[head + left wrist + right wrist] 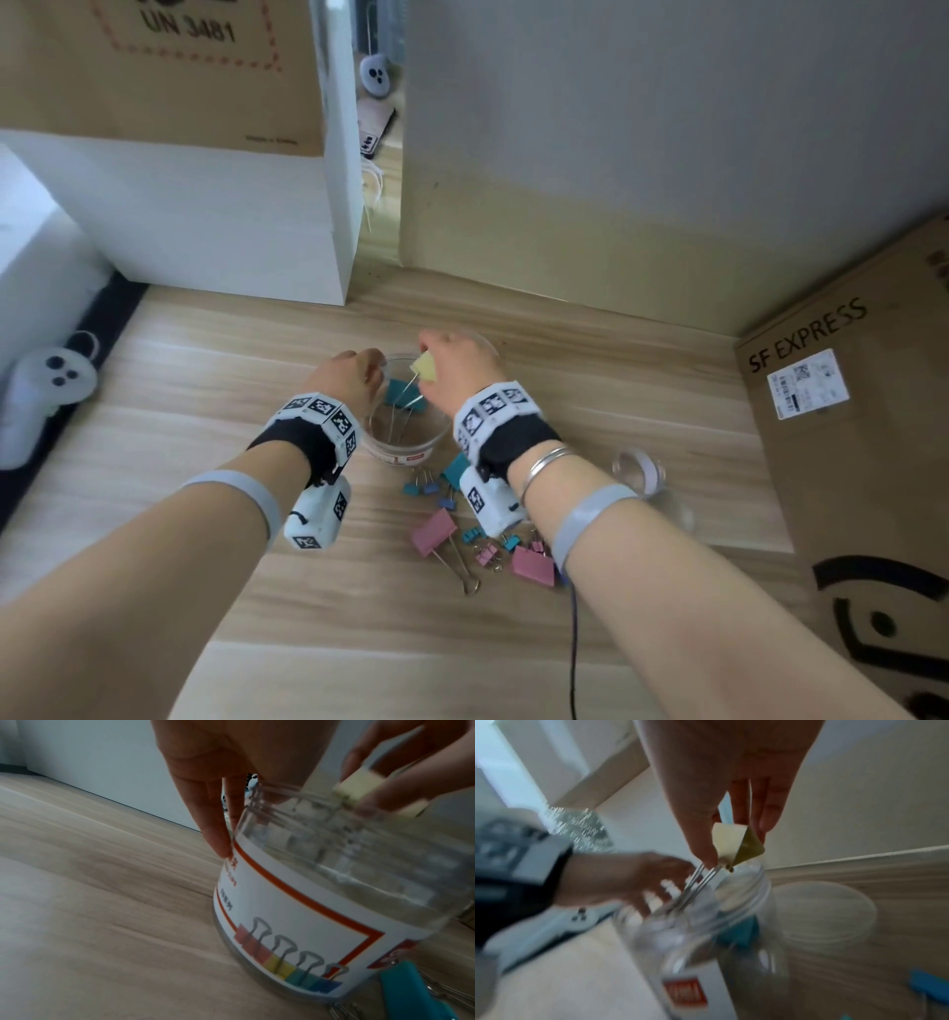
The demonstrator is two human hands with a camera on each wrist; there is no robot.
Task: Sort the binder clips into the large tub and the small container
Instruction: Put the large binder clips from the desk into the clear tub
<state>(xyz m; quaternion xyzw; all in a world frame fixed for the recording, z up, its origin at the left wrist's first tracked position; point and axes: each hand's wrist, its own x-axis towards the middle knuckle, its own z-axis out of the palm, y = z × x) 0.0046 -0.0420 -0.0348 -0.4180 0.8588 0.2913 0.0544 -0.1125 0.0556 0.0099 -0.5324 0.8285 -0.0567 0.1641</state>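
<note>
The large clear tub (405, 437) with a red-and-white label stands mid-table, and a teal binder clip (399, 393) lies inside it. My right hand (431, 360) pinches a pale yellow binder clip (423, 369) by its body just over the tub's mouth, wire handles pointing down into it. In the right wrist view the yellow clip (734, 845) sits between thumb and fingers. My left hand (369, 367) holds the tub's left rim, its fingers (218, 825) lying down the tub's wall (308, 902). The small clear container (639, 475) stands to the right.
Several loose pink, teal and blue clips (462, 524) lie on the wooden table in front of the tub. A clear round lid (826, 910) sits behind the tub. A cardboard box (847, 411) stands at the right, white boxes (205, 216) and a controller (46, 390) at the left.
</note>
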